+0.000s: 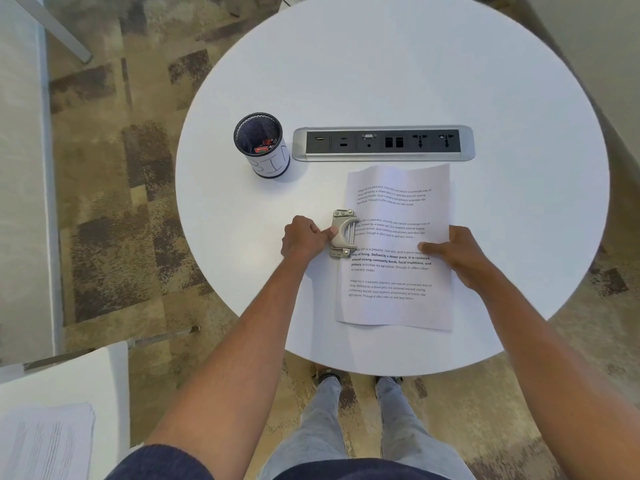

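A printed sheet of paper (398, 299) lies on the round white table (381, 71). A grey metal hole punch (343, 233) sits over the sheet's left edge. My left hand (304, 239) is curled at the punch's left side, its thumb touching the punch. My right hand (453, 254) lies on the sheet's right part with straight fingers pressing the paper flat.
A black mesh cup (259, 143) with a white label, holding small items, stands at the left. A power and data socket strip (382, 143) is set into the table behind the sheet. A stack of printed papers (45, 441) rests on a white surface at lower left.
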`<state>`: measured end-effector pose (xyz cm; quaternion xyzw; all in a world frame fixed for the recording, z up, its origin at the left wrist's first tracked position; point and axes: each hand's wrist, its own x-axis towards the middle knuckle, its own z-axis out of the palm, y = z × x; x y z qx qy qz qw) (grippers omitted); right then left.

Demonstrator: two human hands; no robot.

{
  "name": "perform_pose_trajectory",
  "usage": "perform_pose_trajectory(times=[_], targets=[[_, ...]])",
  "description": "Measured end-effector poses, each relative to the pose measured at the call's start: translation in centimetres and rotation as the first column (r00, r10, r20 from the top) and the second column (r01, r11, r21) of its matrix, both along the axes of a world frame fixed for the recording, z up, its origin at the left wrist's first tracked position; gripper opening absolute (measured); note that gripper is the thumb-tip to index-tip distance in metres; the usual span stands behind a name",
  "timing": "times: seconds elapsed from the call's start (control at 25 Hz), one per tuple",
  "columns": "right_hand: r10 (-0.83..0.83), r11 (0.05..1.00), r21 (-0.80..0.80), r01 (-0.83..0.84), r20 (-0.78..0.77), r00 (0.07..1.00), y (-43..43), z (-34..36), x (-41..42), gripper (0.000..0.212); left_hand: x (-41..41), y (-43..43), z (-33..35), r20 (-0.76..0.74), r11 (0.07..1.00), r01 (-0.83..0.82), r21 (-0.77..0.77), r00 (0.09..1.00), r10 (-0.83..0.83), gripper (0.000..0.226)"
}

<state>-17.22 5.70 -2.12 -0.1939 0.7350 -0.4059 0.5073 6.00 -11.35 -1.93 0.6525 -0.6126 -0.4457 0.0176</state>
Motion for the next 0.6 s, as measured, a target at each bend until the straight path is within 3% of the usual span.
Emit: perform_pose_trajectory(times=[0.2,0.6], targets=[[-0.006,1.0,0.023,0.005,0.017,1.0,0.1,0.6,-0.3,0.032,0.3,-0.5,1.0,-0.138,0.996,-0.01,0.089,0.99,0.022,0.04],[-0.07,0.993,0.096,0.072,-0.032,0.997,1.5,1.0,-1.5,0.014,0.3,-0.3,1.8,-0.142,0.991,-0.032,0.134,0.989,0.051,0.041]])
